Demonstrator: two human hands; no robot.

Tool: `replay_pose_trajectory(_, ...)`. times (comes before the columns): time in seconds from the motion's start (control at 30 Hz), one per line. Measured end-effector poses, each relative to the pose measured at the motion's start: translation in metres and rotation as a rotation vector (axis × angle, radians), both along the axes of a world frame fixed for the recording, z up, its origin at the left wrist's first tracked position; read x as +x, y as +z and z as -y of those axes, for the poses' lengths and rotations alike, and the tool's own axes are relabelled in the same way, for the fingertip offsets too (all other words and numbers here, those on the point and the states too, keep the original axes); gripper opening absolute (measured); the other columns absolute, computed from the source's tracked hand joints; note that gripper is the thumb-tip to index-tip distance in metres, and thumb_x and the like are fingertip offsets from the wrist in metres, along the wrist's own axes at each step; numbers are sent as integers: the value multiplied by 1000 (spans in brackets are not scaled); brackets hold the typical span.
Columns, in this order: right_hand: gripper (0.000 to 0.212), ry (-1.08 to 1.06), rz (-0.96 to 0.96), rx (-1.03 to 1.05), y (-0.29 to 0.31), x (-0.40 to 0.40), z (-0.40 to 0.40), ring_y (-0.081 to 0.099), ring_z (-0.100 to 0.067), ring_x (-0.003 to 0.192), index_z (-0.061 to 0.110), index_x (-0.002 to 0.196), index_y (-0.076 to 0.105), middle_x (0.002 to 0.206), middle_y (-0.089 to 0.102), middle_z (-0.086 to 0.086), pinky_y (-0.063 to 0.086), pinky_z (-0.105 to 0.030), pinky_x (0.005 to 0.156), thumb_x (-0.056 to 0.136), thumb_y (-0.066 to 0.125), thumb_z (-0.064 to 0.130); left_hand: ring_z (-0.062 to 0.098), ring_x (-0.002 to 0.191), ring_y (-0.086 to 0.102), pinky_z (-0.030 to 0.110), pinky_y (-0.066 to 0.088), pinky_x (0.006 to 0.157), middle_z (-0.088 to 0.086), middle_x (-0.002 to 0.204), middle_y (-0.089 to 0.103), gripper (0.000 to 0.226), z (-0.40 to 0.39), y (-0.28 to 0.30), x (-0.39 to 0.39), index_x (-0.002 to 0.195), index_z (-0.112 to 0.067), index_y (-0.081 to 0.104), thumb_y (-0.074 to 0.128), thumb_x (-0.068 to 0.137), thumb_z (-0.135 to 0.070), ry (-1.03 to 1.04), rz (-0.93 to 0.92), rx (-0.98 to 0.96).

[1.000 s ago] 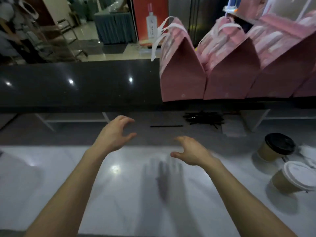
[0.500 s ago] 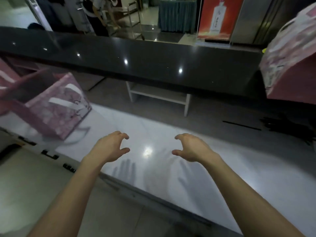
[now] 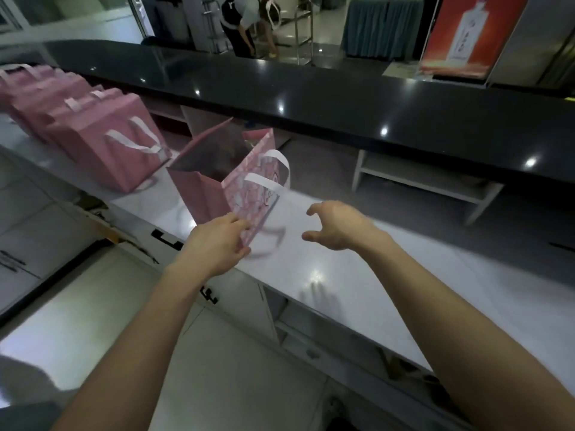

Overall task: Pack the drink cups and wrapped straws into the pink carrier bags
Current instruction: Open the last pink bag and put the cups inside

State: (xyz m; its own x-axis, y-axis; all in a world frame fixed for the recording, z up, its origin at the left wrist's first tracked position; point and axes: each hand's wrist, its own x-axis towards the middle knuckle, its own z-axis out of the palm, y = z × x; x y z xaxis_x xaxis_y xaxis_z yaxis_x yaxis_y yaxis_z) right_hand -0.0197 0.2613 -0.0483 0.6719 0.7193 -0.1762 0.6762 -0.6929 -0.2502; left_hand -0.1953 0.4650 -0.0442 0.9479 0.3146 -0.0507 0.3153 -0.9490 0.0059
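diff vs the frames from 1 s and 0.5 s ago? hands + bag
The view swung left, so the cups and straws left the picture. The left hand, empty before, now grips the near lower corner of an open pink carrier bag, which is tilted on the white counter. The right hand stays empty, fingers spread and curved, beside the bag. A row of pink bags has come into view.

red poster (image 3: 466,35), bottle label perhaps printed, no text readable

Left hand (image 3: 217,244) now pinches open pink bag (image 3: 224,181).
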Motion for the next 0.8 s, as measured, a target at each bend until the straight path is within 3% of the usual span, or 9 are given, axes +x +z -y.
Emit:
replay_pose_trajectory(0.07,51,-19,39,72,13,6,-34,65,-30,120,23,145,62,142,67,-5,51,-39,90,101,67,49,20,126,63,44,58,93,-10,142,58,50,-24,7,-7,148,-35,56,66,102,-52,8,6,24)
replay_pose_trajectory(0.17,27,-79,103,210,27,20,-89,67,-31,90,16,112,69,113,74,-12,51,-38,72,109,52,37,19,126,63,45,58,94,-9,143,58,51,-59,18,-11,149,-34,56,66,103,-52,34,13,45)
replay_pose_trajectory(0.27,39,-146,109,246,39,36,-146,65,-30,82,15,97,65,100,70,-12,42,-36,62,110,48,47,20,125,64,46,58,95,-8,141,60,51,-95,31,-8,148,-31,56,64,104,-54,66,27,112)
replay_pose_trajectory(0.37,65,-242,71,188,48,50,-193,72,-32,92,11,105,70,100,69,-9,55,-39,75,103,45,72,22,124,65,44,58,93,-10,142,61,49,-128,48,0,150,-32,56,63,105,-49,103,72,137)
replay_pose_trajectory(0.43,69,-287,-32,136,46,55,-214,79,-27,76,8,98,68,89,75,-8,65,-40,77,97,52,75,22,118,67,43,57,89,-10,135,63,45,-147,56,5,149,-34,58,61,105,-42,105,110,131)
replay_pose_trajectory(0.5,45,-316,-137,120,38,58,-226,76,-24,51,9,92,66,74,75,-9,68,-40,65,94,70,54,22,115,68,43,56,88,-10,130,64,42,-166,60,11,147,-36,60,60,105,-38,103,139,132)
replay_pose_trajectory(0.63,5,-367,-230,200,31,62,-230,74,-23,47,8,93,69,73,76,-12,67,-38,55,93,70,14,19,108,68,46,59,87,-10,119,62,27,-190,64,25,129,-34,69,58,107,-42,52,203,91)
replay_pose_trajectory(0.8,12,-485,-147,277,41,57,-188,73,-18,46,12,81,71,68,75,-9,63,-31,48,90,64,7,19,95,68,48,60,81,-9,107,56,27,-198,69,45,109,-27,71,59,105,-52,-113,352,-19)
